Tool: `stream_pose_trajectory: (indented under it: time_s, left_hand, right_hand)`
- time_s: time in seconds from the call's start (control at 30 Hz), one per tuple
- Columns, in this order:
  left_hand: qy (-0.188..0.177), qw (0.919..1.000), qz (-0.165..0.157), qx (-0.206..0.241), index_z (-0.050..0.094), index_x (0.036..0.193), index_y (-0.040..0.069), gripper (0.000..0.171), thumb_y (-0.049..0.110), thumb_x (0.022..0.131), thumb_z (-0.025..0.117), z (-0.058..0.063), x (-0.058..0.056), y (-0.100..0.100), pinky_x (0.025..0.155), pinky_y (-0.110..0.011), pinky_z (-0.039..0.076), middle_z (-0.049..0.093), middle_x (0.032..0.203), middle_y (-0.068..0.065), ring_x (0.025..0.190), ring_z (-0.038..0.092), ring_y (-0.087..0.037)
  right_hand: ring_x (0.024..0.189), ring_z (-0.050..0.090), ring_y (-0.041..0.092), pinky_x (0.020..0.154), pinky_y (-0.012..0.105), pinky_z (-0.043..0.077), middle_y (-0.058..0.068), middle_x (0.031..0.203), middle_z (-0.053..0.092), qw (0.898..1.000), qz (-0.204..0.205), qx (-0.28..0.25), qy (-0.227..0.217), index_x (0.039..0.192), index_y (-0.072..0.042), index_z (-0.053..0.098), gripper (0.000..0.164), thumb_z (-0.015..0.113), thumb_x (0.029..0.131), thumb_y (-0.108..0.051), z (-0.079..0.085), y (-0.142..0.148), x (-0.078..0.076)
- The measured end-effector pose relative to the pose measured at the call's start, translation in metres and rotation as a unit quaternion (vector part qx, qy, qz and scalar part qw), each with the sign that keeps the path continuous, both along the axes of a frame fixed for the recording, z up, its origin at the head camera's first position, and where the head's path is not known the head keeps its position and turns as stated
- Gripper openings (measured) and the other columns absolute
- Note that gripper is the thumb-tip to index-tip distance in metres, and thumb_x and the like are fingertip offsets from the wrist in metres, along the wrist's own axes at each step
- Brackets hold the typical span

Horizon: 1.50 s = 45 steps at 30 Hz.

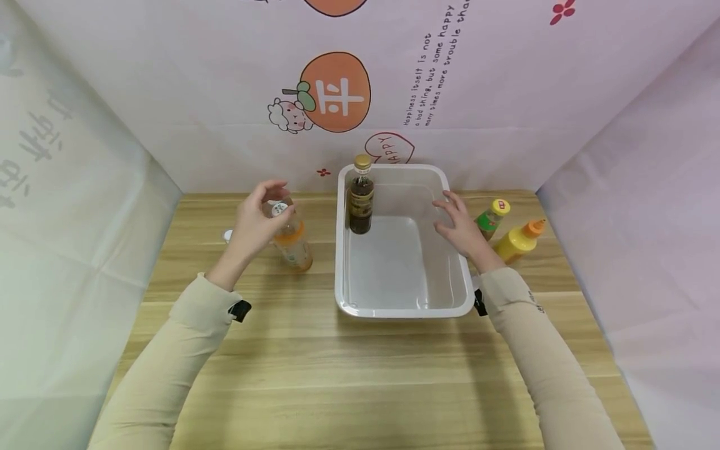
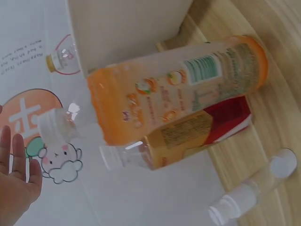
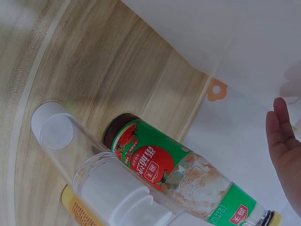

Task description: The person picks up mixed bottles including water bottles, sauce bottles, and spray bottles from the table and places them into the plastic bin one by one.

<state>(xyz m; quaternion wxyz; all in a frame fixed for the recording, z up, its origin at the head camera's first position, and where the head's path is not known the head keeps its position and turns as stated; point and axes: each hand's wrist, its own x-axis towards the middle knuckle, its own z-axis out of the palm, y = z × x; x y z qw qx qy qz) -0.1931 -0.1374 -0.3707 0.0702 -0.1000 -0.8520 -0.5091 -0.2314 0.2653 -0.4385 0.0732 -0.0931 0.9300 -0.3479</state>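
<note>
My left hand [image 1: 255,222] hovers with bent, spread fingers around the white cap of a bottle with an orange label [image 1: 295,250]. In the left wrist view, that hand [image 2: 19,179] is apart from the upright bottle [image 2: 178,89]. My right hand [image 1: 462,230] is over the right rim of a white plastic basin [image 1: 405,312], fingers spread and holding nothing. Beside it stand a green-labelled tomato sauce bottle [image 3: 155,165] with a yellow cap and a yellow squeeze bottle [image 1: 514,245] with an orange nozzle. A dark sauce bottle [image 1: 361,206] with a gold cap stands in the basin's back left.
Behind the orange-labelled bottle is a white-capped bottle with a yellow and red label [image 2: 188,134]. A clear bottle [image 2: 254,188] stands near it. Another clear bottle [image 3: 66,132] is by the tomato sauce bottle. Printed cloth [image 1: 225,81] walls the wooden table [image 1: 315,387].
</note>
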Motion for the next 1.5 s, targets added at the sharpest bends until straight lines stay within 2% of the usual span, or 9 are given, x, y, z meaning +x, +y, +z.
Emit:
stream_pose_trajectory:
  time_s: [0.1, 0.2, 0.5, 0.8, 1.2, 1.5]
  left_hand:
    - [-0.004, 1.0000, 0.005, -0.003, 0.046, 0.133, 0.002, 0.050, 0.005, 0.087, 0.064, -0.005, -0.001, -0.004, 0.103, -0.042, 0.041, 0.059, 0.124, -0.017, 0.118, 0.052, -0.032]
    - [-0.012, 0.9999, 0.009, -0.001, 0.045, 0.134, 0.002, 0.052, 0.006, 0.086, 0.065, -0.009, -0.002, -0.007, 0.108, -0.048, 0.038, 0.059, 0.127, -0.017, 0.121, 0.050, -0.032]
    - [-0.033, 0.9993, 0.012, 0.017, 0.042, 0.137, 0.002, 0.056, 0.004, 0.085, 0.065, -0.014, -0.008, -0.012, 0.111, -0.047, 0.035, 0.056, 0.130, -0.018, 0.124, 0.049, -0.034]
    - [-0.057, 0.9984, -0.003, -0.001, 0.038, 0.139, 0.003, 0.060, 0.005, 0.086, 0.066, -0.020, -0.008, -0.016, 0.114, -0.047, 0.032, 0.053, 0.132, -0.018, 0.125, 0.047, -0.032]
    - [-0.062, 0.9979, -0.020, 0.001, 0.036, 0.140, 0.001, 0.062, 0.004, 0.086, 0.065, -0.026, -0.007, -0.014, 0.111, -0.048, 0.034, 0.052, 0.133, -0.021, 0.122, 0.048, -0.034]
    - [-0.064, 0.9978, -0.018, -0.004, 0.033, 0.142, 0.002, 0.063, 0.002, 0.086, 0.063, -0.029, -0.007, -0.013, 0.111, -0.050, 0.033, 0.049, 0.137, -0.020, 0.123, 0.046, -0.035]
  right_hand:
    - [0.144, 0.018, 0.046, 0.109, 0.068, 0.027, 0.010, 0.161, 0.005, 1.000, -0.001, -0.003, 0.003, 0.143, -0.004, 0.038, 0.051, 0.051, 0.094, -0.015, -0.001, 0.000, 0.001]
    - [0.143, 0.021, 0.045, 0.110, 0.066, 0.028, 0.010, 0.161, 0.006, 1.000, -0.001, -0.004, 0.008, 0.142, -0.004, 0.039, 0.051, 0.051, 0.094, -0.015, -0.002, 0.001, 0.001]
    - [0.143, 0.020, 0.044, 0.111, 0.065, 0.027, 0.010, 0.161, 0.006, 1.000, 0.000, -0.008, 0.012, 0.144, -0.004, 0.037, 0.053, 0.050, 0.094, -0.014, -0.002, 0.002, 0.001]
    - [0.143, 0.020, 0.044, 0.110, 0.065, 0.027, 0.011, 0.161, 0.007, 1.000, 0.000, -0.008, 0.019, 0.144, -0.004, 0.037, 0.052, 0.051, 0.094, -0.015, -0.002, 0.002, 0.000]
    - [0.144, 0.018, 0.044, 0.110, 0.066, 0.026, 0.010, 0.161, 0.006, 1.000, -0.002, -0.016, 0.013, 0.144, -0.003, 0.037, 0.052, 0.051, 0.094, -0.014, -0.003, 0.003, 0.002]
    - [0.144, 0.019, 0.045, 0.110, 0.067, 0.027, 0.009, 0.162, 0.005, 1.000, -0.003, -0.019, 0.005, 0.144, -0.004, 0.037, 0.053, 0.051, 0.094, -0.014, -0.001, 0.002, 0.002]
